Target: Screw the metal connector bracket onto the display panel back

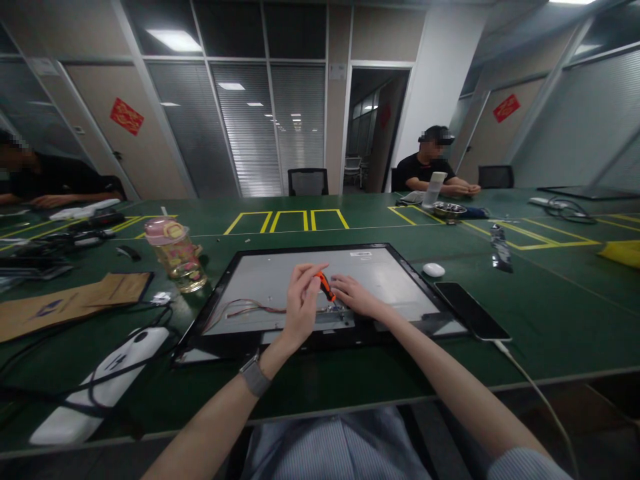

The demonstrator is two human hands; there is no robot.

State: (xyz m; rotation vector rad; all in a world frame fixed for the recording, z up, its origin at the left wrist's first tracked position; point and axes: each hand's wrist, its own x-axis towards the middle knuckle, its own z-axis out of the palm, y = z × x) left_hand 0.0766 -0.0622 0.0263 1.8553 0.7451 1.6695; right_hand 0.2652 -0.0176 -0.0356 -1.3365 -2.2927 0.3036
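Observation:
A large flat display panel (260, 270), grey with a black frame, lies back side up on the table. My left hand (301, 300) is closed on an orange and black screwdriver (327, 288), which slants down to the right toward a small metal bracket (333, 319) at the panel's near side. Its tip is too small to make out. Beside the screwdriver, my right hand (356, 295) lies low over the panel with its fingers stretched out toward the tool's lower end. Thin coloured wires (247, 305) run left from the bracket across the panel.
Left of the panel stand a pink-lidded drink bottle (177, 257), a brown paper bag (75, 303) and a white power strip (105, 383) with black cables. A phone (473, 311) on a charging cable and a white earbud case (433, 270) lie right. Two people sit across the table.

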